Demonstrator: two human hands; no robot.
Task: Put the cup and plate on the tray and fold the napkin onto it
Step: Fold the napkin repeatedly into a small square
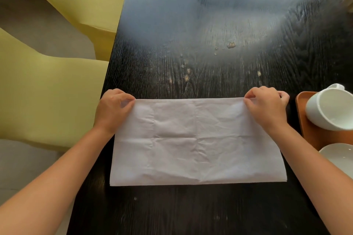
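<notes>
The hands pinch the far corners of a white napkin [196, 141]: left hand [112, 110] clamped on the corner left of centre, right hand [267, 108] on the corner right of centre. The napkin lies flat (creased) on the dark worktop [191, 53] mid-frame. At the right edge, an orange tray [309, 133] carries a white cup [330, 108] and, lower, a white plate [340, 156].

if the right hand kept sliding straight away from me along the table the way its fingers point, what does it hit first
Nothing visible: ahead of the right hand, pinching the napkin corner, lies only bare dark table. The cup sits off to its right, probably outside that line.
</notes>
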